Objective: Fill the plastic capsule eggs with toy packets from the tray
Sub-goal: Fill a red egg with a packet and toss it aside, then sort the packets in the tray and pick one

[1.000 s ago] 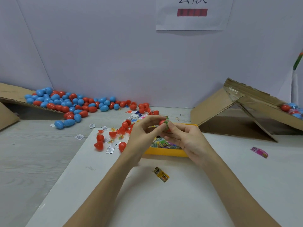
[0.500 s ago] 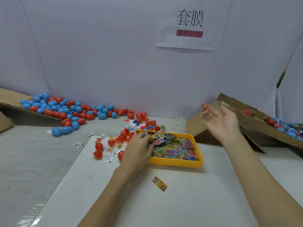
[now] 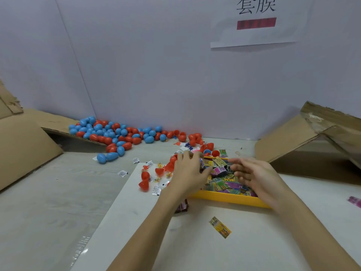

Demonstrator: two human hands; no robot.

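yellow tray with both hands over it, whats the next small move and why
Probably pinch one toy packet from the yellow tray. Both the left hand and right hand hover open over the packets holding nothing, so an egg can't be filled yet.

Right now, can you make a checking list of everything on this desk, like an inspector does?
Surface: white board lying on a pale grey table.
Job's things: yellow tray full of colourful toy packets; red egg halves left of the tray; pile of blue and red eggs by the back wall.
Clutter: one loose yellow packet in front of the tray; a pink packet at the right edge; small white sachets scattered about.
Hands: left hand and right hand both over the tray, fingers relaxed; neither plainly holds anything.
Cables: nothing seen.
Surroundings: cardboard flaps on both sides; paper sign on the wall.
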